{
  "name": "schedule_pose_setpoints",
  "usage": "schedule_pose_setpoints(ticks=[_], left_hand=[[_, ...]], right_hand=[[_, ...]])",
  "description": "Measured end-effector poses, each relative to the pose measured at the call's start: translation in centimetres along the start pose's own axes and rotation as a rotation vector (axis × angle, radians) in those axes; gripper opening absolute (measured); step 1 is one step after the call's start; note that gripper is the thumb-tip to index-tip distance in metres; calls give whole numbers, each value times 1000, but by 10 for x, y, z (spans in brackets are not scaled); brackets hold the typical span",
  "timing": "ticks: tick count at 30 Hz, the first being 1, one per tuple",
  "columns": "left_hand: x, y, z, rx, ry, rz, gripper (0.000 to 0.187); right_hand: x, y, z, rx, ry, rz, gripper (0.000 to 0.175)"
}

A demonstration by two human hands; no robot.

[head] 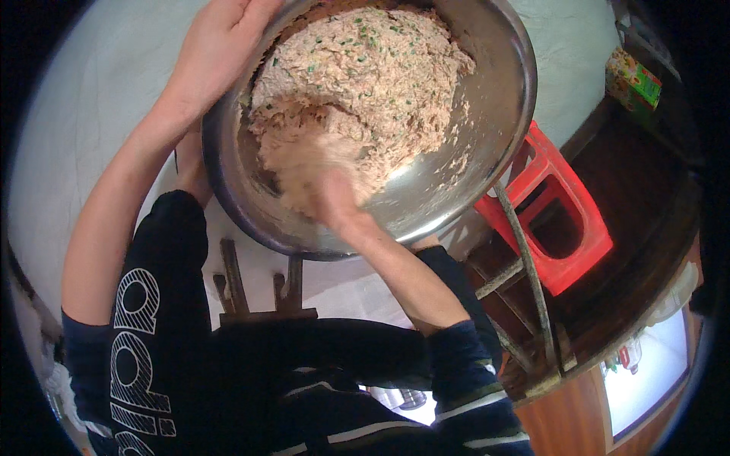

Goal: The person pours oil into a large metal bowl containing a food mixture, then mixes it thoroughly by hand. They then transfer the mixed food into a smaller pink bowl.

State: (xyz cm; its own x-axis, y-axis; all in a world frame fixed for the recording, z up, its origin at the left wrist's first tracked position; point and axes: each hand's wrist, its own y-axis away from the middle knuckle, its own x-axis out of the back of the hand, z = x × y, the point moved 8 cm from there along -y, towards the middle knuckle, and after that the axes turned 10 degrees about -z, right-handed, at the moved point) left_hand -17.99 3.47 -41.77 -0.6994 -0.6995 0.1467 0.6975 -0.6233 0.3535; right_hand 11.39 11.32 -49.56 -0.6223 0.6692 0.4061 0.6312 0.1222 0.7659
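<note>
A wide stainless steel bowl sits before me, tilted and close to my knees. It holds a large mass of pale pinkish minced filling flecked with chopped green pieces. At the upper left, my left hand grips the bowl's rim; its fingertips are cut off by the frame's top edge. My right hand is down inside the bowl, against the filling at the lower left. Motion blur and the filling hide its fingers. Smears of filling cling to the bowl's inner right wall.
A red plastic stool stands right of the bowl, beside a worn stool frame. Farther right are dark wooden furniture and a green printed box. Wooden legs show on the pale floor below the bowl.
</note>
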Motion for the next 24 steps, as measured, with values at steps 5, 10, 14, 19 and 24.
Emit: schedule_pose_setpoints(ticks=[5, 10, 14, 19, 24], left_hand=[[-1, 0, -8, 80, 53, -19, 35], [-1, 0, -1, 39, 9, -46, 37], [-2, -1, -1, 45, 21, -24, 37], [-3, 1, -7, 61, 69, -14, 36], [0, 2, -5, 11, -32, 28, 37]], right_hand=[[96, -75, -61, 378, 279, 127, 23], [166, -56, 97, -258, 573, 49, 23], [127, 25, 121, -259, 692, 251, 17], [4, 28, 41, -265, 406, -232, 15], [82, -36, -116, 555, 450, 444, 31]])
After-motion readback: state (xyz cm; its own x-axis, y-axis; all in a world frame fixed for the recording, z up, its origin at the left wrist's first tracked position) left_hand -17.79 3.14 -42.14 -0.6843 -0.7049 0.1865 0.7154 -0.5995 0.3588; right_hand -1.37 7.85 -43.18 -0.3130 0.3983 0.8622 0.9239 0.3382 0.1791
